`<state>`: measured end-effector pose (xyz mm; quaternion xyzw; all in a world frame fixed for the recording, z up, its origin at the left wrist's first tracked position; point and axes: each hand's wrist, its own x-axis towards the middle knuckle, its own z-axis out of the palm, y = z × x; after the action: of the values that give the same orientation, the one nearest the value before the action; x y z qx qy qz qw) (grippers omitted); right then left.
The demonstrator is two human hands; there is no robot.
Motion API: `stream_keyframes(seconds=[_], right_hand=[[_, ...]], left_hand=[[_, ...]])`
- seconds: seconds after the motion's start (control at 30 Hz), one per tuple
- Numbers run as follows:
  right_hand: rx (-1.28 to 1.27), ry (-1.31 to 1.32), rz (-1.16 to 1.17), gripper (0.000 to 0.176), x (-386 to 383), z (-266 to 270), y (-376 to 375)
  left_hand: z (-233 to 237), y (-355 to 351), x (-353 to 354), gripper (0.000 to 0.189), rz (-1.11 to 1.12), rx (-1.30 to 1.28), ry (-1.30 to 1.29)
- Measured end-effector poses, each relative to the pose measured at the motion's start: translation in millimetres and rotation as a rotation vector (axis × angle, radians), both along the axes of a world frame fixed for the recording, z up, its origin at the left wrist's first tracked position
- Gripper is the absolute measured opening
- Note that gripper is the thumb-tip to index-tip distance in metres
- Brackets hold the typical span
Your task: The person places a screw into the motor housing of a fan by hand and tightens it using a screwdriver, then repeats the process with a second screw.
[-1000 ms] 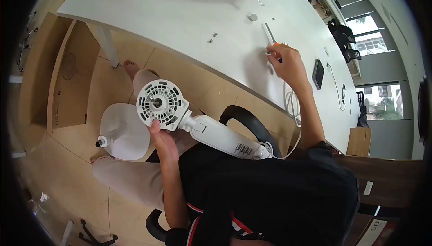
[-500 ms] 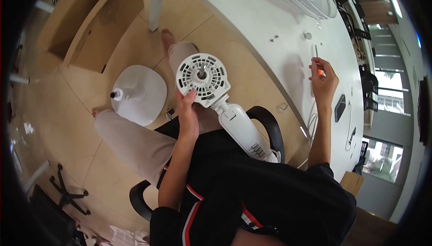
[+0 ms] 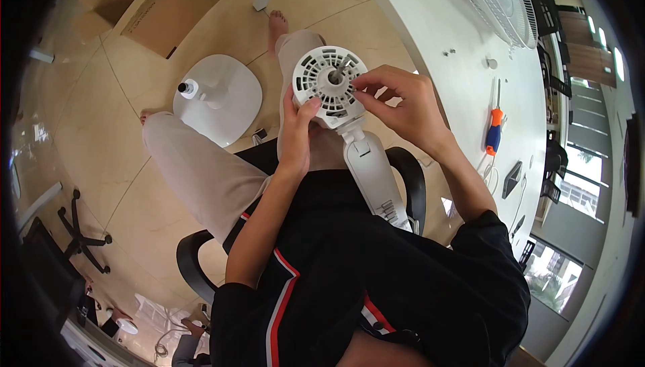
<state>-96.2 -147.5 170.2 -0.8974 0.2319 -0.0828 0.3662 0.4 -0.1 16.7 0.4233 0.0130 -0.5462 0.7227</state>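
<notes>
Tiled floor point(image 3: 124, 125), right hand point(image 3: 413, 108) at a white motor housing point(image 3: 321, 77), whether its fingers pinch anything unclear, left hand point(image 3: 295, 139) clasping the housing over the right leg point(image 3: 295, 51), screwdriver point(image 3: 494, 128) on the table point(image 3: 430, 24) at right, white base point(image 3: 232, 92) on the floor at left.

My right hand point(image 3: 406, 106) has left the orange-and-blue-handled screwdriver point(image 3: 494, 126) on the white bench point(image 3: 462, 95); its fingers now reach the round, white, slotted motor housing point(image 3: 322, 86).
</notes>
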Motion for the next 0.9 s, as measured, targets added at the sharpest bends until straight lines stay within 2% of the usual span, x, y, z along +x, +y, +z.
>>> stream_keyframes(seconds=[0.23, 0.4, 0.5, 0.6, 0.7, 0.9], right_hand=[[-0.143, -0.004, 0.039, 0.020, 5, -13, -23], [-0.238, 0.017, 0.089, 0.029, 9, -16, -32], [-0.305, 0.021, 0.126, 0.033, 9, -18, -36], [-0.335, -0.008, 0.121, 0.031, 9, -21, -34], [-0.356, -0.024, 0.109, 0.028, 7, -23, -35], [-0.320, -0.110, 0.110, 0.025, 5, -21, -28]], left_hand=[[-6, -1, -1, 0.085, 0.018, 0.000, -0.014], [-4, -3, -2, 0.078, 0.013, 0.043, -0.030], [-8, -5, -4, 0.064, 0.019, 0.066, -0.048], [-10, -4, -5, 0.063, 0.021, 0.071, -0.060], [-11, -3, -3, 0.076, -0.016, 0.041, -0.068], [-14, -3, -4, 0.077, -0.007, 0.029, -0.040]])
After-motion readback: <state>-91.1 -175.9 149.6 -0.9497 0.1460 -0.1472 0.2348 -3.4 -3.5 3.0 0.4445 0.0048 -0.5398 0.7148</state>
